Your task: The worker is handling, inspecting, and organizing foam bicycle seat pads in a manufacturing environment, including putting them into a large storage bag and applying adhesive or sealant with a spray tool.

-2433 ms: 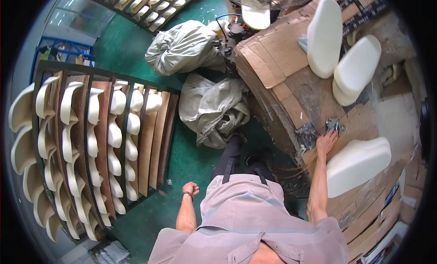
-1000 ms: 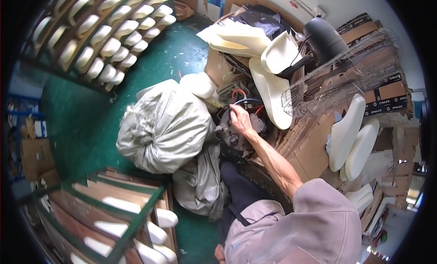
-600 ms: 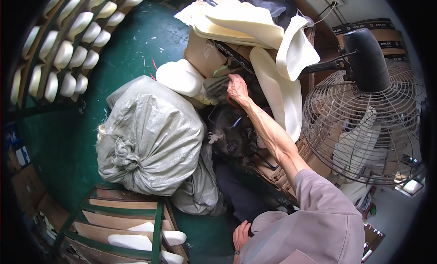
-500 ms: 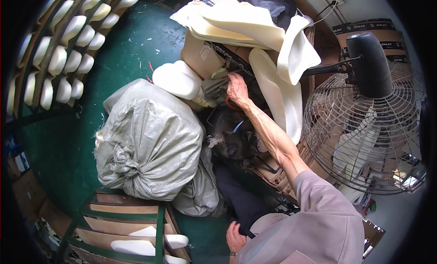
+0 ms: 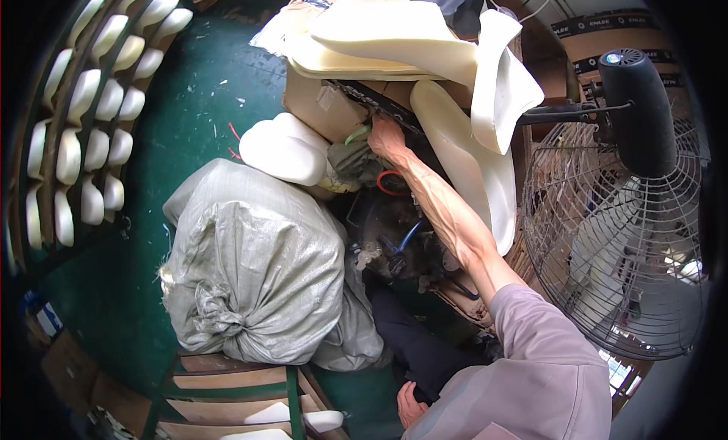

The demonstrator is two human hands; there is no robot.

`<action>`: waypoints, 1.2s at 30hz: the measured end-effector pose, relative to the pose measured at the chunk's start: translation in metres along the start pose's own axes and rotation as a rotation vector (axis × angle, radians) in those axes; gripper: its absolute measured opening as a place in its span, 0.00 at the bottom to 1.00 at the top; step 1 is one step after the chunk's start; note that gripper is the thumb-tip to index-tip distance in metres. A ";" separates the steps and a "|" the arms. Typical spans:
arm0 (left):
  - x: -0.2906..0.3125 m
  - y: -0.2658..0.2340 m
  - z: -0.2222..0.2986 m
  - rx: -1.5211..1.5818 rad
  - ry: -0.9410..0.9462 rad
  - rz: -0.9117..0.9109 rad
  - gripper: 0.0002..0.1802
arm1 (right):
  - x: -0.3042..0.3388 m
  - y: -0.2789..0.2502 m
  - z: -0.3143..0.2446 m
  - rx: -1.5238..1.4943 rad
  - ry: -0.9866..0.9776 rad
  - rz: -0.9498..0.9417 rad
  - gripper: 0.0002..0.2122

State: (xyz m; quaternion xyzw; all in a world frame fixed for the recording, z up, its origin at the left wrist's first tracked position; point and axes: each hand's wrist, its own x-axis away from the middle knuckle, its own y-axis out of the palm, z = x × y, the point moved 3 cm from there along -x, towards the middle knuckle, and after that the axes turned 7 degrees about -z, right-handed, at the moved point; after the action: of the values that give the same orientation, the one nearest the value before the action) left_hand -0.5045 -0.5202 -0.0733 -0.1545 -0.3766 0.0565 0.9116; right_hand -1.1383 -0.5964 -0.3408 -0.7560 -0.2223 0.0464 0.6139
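Observation:
My right hand [image 5: 387, 137] reaches forward to the edge of a cardboard box, its fingers curled downward and their tips hidden. A green strip [image 5: 357, 134] sticks out right beside it, against a crumpled grey-green bundle [image 5: 355, 161]. I cannot make out what the fingers grip. Under the wrist shows a red-orange loop [image 5: 391, 183]. A dark, dusty object [image 5: 383, 220] with a blue curved piece [image 5: 409, 235] lies below the forearm. My left hand [image 5: 411, 405] rests on my dark trouser leg, fingers loosely stretched and holding nothing visible.
Large cream moulded pieces [image 5: 394, 31] lie on the boxes ahead. A big tied grey sack [image 5: 258, 266] stands to the left, with a white rounded piece [image 5: 282, 148] behind it. Racks of pale pieces [image 5: 83, 95] fill the far left. A black caged fan [image 5: 622, 235] stands close at right.
The view has shifted slightly. My right hand stays by the green strip, its fingers tucked further down behind the hand. My left hand remains on the leg.

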 end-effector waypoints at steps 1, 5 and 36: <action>-0.003 -0.001 -0.004 0.029 -0.010 -0.001 0.26 | 0.000 -0.001 0.001 -0.054 0.017 0.073 0.20; -0.027 -0.017 0.005 0.108 -0.154 -0.044 0.31 | 0.014 0.007 -0.026 -0.071 -0.271 0.075 0.24; -0.628 -0.141 0.184 -0.739 0.792 0.206 0.30 | -0.022 0.004 -0.029 -0.320 0.007 0.189 0.19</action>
State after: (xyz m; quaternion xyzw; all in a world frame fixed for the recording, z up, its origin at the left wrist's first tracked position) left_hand -1.0817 -0.7474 -0.3243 -0.5098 0.0176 -0.0532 0.8585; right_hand -1.1466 -0.6320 -0.3414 -0.8617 -0.1529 0.0652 0.4795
